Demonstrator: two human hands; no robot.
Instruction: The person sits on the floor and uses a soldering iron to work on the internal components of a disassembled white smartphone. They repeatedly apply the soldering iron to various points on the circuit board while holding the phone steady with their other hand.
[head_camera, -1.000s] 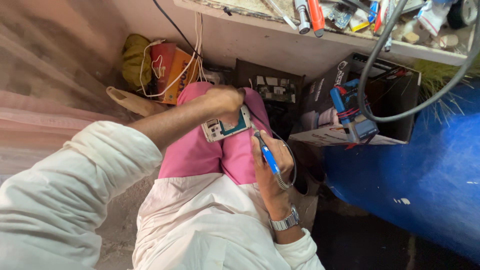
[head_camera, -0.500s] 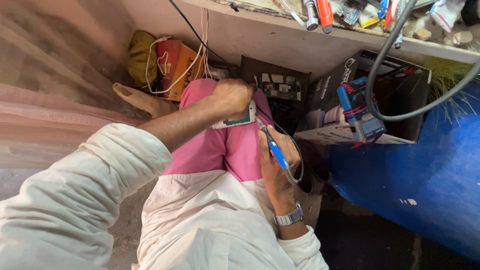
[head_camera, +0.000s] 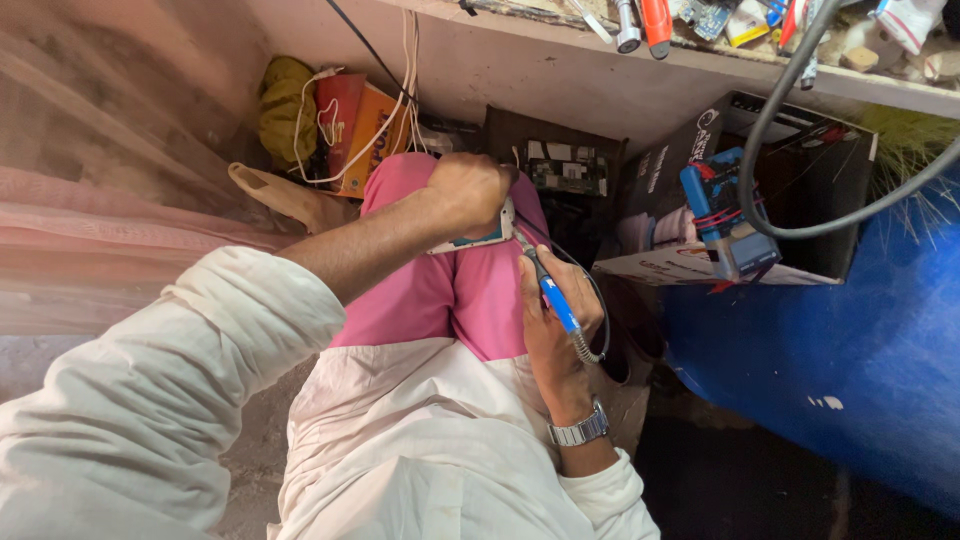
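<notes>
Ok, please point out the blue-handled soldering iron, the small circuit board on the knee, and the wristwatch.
blue-handled soldering iron (head_camera: 556, 300), head view, on the blue handle.
small circuit board (head_camera: 485, 238), head view, on its lower edge.
wristwatch (head_camera: 580, 431), head view, on the metal band.

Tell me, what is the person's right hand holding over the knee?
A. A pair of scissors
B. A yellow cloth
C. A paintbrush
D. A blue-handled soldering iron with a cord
D: the right hand grips a blue-handled soldering iron with a cord at its back end, its tip aimed at the small circuit board under the left hand.
</notes>
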